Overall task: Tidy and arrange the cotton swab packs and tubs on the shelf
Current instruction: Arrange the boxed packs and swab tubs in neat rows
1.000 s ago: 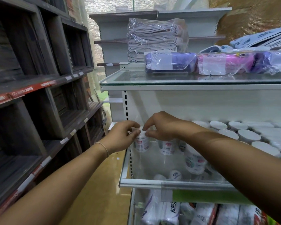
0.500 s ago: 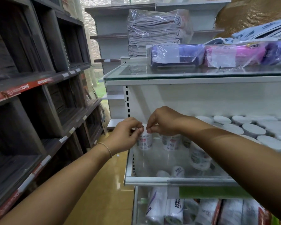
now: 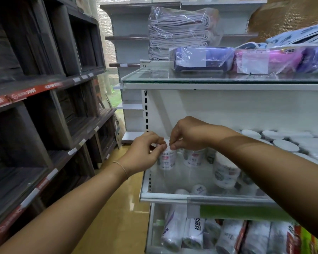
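Pinching the lid of the tub [image 3: 167,159], the left hand [image 3: 142,154] and right hand [image 3: 188,133] gripped something likely light, stiff and slick.

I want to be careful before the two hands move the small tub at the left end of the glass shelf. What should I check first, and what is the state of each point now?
1. Left hand pinches the small tub at its top: ok.
2. Right hand pinches the same top: ok.
3. Small tub stands upright: ok.
4. Its lid is fully closed: cannot tell, the fingers cover it.
5. Glass shelf has bare space in front of the tub: ok.
6. Neighbour tub on its right stands apart: ok, a narrow gap shows.
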Action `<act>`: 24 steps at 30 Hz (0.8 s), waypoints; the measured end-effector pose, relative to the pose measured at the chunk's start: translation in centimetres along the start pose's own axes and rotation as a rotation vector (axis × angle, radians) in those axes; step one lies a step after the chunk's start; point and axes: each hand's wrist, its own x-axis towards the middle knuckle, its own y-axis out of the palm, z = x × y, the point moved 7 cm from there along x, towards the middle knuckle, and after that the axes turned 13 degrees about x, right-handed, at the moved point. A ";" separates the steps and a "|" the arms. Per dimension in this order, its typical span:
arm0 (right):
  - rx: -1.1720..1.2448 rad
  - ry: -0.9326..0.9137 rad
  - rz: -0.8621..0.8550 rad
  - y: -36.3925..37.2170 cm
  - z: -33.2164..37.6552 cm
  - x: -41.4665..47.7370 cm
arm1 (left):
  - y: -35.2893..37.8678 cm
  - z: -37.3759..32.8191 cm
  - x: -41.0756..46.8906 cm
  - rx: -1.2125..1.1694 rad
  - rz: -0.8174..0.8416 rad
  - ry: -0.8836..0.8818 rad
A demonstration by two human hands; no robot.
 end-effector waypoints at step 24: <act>-0.079 -0.010 0.071 -1.3 -0.9 -7.6 | 1.5 -7.6 -2.4 -0.023 -0.035 0.043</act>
